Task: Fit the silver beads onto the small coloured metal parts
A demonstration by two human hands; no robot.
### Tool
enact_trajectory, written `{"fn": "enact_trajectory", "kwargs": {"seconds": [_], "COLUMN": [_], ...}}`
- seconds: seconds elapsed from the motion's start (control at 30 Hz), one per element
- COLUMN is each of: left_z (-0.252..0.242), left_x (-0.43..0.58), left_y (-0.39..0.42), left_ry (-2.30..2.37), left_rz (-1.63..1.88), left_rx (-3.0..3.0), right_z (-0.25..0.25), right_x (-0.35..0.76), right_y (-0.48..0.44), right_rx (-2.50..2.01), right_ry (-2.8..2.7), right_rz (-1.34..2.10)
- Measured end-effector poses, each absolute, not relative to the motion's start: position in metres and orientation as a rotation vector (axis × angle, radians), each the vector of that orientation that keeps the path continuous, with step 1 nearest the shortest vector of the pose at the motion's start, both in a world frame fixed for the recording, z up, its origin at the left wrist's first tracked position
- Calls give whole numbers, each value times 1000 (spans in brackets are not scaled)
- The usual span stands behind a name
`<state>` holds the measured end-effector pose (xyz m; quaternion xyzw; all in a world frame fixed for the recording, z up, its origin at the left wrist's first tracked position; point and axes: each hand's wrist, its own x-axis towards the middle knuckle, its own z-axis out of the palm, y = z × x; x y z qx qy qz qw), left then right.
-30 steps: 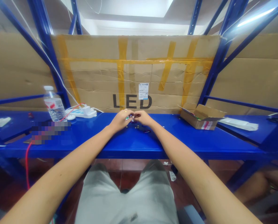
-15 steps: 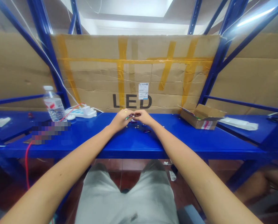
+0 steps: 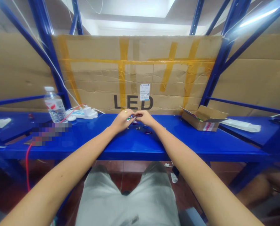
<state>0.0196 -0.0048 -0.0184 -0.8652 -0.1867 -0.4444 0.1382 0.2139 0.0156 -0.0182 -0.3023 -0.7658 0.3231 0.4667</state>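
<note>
At the far side of the blue table, my left hand (image 3: 123,120) is closed around a small shiny metallic piece (image 3: 130,119), whose kind I cannot make out. My right hand (image 3: 145,118) meets it from the right, its fingers pinched at a tiny silvery part between the two hands. Just below them lie several small bits: silvery round parts (image 3: 138,128) and a dark reddish shiny piece (image 3: 148,132). My fingers partly hide what they work on.
A clear water bottle (image 3: 54,106) and a white power strip (image 3: 84,113) stand on the left of the blue table (image 3: 130,146). An open cardboard box (image 3: 201,121) sits at the right. A tall cardboard sheet (image 3: 95,78) closes off the back. Another person's limb (image 3: 257,188) shows at lower right.
Both hands stay in nearly the same place. The fingers have shifted slightly, and a silvery part shows more between them.
</note>
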Motion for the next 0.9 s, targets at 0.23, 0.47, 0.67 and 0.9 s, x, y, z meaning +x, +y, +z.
{"fn": "enact_trajectory", "kwargs": {"seconds": [0.23,0.47,0.67,0.9], "left_z": [-23,-25,-27,-29], "left_x": [18,15,17,18], "left_y": [-1,1,1,5], "left_ry": [-791,-1240,-1295,-1274], "left_rz": [-1143,-1237,-1354,-1451], "left_rx": [-2560,-2657,-2712,-2710], "right_z": [-19,-15,-11,-11], "right_x": [216,220,217,216], "right_y": [19,10,9,9], "right_rx": [-889,-965,-908,-904], "right_ry": [-2001,-2006,-2070,-1991], "right_rz": [430,214,136,288]}}
